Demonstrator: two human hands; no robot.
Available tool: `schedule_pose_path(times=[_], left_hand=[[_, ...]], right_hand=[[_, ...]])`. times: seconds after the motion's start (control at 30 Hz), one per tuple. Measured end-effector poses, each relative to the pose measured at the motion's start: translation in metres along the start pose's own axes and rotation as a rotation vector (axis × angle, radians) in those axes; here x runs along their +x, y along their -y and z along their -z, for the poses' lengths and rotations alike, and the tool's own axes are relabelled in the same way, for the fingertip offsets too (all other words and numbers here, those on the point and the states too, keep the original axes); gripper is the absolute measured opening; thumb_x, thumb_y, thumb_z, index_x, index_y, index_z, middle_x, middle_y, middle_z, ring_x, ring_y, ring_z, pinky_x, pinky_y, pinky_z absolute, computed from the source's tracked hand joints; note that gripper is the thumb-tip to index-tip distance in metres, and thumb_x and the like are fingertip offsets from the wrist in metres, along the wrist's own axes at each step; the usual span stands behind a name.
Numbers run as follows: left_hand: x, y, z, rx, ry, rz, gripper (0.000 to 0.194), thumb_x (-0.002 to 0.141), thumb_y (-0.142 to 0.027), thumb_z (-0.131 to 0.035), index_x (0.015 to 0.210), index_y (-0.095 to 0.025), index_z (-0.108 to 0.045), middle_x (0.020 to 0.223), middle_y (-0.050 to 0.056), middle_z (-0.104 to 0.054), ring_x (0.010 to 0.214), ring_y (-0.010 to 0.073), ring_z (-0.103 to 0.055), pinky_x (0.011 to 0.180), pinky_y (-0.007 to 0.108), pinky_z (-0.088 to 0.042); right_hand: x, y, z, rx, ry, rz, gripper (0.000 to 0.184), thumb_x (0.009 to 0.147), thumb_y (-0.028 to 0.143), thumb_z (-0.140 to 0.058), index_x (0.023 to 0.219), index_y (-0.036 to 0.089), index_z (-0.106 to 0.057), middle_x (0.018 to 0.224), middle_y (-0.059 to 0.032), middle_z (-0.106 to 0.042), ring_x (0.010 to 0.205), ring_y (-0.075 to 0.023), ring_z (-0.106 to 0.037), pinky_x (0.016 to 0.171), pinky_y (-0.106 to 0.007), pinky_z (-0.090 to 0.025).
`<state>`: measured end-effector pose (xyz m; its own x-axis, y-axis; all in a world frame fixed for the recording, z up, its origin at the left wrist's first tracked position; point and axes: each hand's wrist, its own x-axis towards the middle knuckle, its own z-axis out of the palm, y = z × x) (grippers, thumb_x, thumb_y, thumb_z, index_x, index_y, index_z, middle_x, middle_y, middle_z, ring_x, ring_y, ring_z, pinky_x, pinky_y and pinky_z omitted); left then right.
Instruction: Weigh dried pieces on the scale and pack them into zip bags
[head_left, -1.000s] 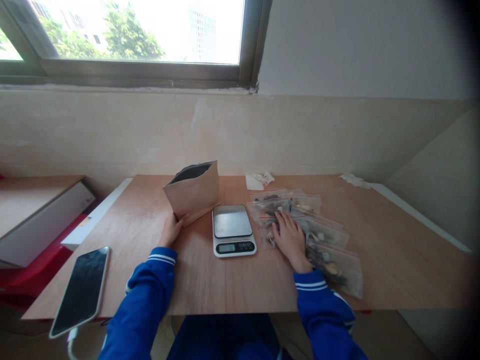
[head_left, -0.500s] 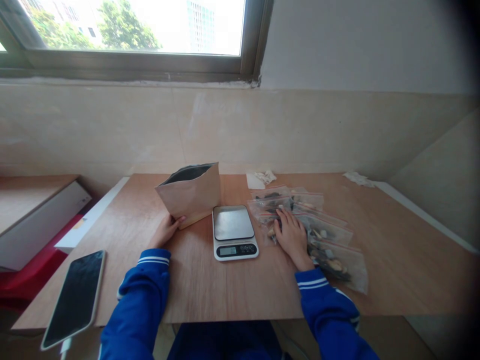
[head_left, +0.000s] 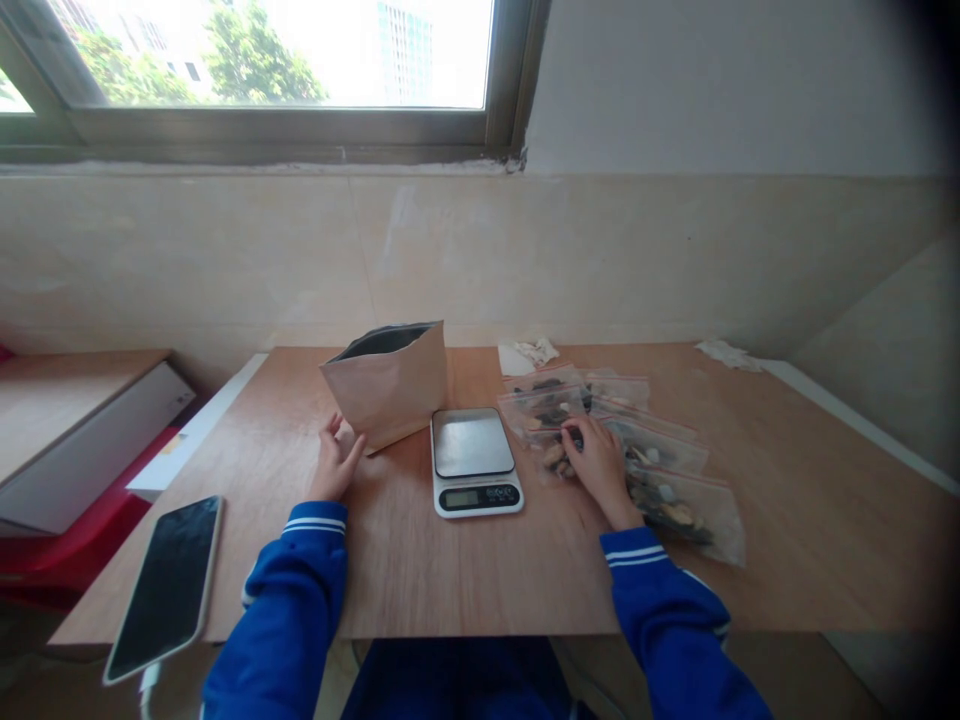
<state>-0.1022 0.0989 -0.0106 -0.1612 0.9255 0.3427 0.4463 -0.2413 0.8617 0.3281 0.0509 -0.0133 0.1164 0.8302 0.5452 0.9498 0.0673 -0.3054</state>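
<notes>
An open brown kraft paper pouch with a dark inside stands upright at the left of centre. My left hand is beside its lower left corner, fingers spread and holding nothing. My right hand is over several clear zip bags, thumb and fingertips pinched on the edge of one zip bag. Dark and pale dried pieces show inside the bags. Between my hands sits a white kitchen scale with a bare steel plate and a small display.
A phone with a cable lies at the table's left front edge. Crumpled tissue lies at the back, and more tissue at the back right. A wall and window rise behind the wooden table.
My left hand has let go of the paper pouch's lower corner and its fingers have spread. My right hand's flat fingers have curled into a pinch on a bag's edge. The view has shifted slightly.
</notes>
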Motion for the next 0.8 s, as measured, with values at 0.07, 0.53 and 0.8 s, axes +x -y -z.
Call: schedule_pose_path(times=[0.07, 0.53, 0.8], left_hand=[[-0.010, 0.001, 0.003, 0.053, -0.101, 0.013, 0.070, 0.074, -0.039, -0.066, 0.130, -0.014, -0.031, 0.140, 0.023, -0.038, 0.132, 0.0335, -0.038, 0.107, 0.055, -0.032], [-0.143, -0.204, -0.045, -0.676, 0.350, 0.232, 0.027, 0.090, -0.043, -0.049, 0.093, -0.017, -0.056, 0.078, 0.004, -0.063, 0.071, 0.0152, -0.061, 0.067, 0.028, -0.049], [-0.145, -0.195, -0.055, -0.709, 0.229, 0.281, 0.037, 0.082, -0.055, -0.054, 0.070, -0.021, -0.048, 0.063, -0.002, -0.049, 0.060, 0.0122, -0.050, 0.061, 0.025, -0.044]], right_hand=[[0.005, 0.003, 0.011, -0.005, -0.037, 0.020, 0.021, 0.089, 0.029, -0.043, 0.088, 0.019, -0.061, 0.110, -0.0099, -0.066, 0.111, -0.0250, -0.055, 0.097, -0.042, -0.034], [-0.013, 0.172, 0.126, 0.720, 0.148, -0.210, 0.021, 0.086, 0.040, -0.057, 0.087, 0.021, -0.065, 0.070, 0.0001, -0.064, 0.059, -0.0133, -0.054, 0.058, -0.024, -0.042], [-0.050, 0.202, 0.096, 1.372, 0.409, -0.396, 0.028, 0.078, 0.045, -0.067, 0.079, 0.018, -0.069, 0.068, 0.0006, -0.057, 0.052, -0.0101, -0.050, 0.045, -0.022, -0.040]])
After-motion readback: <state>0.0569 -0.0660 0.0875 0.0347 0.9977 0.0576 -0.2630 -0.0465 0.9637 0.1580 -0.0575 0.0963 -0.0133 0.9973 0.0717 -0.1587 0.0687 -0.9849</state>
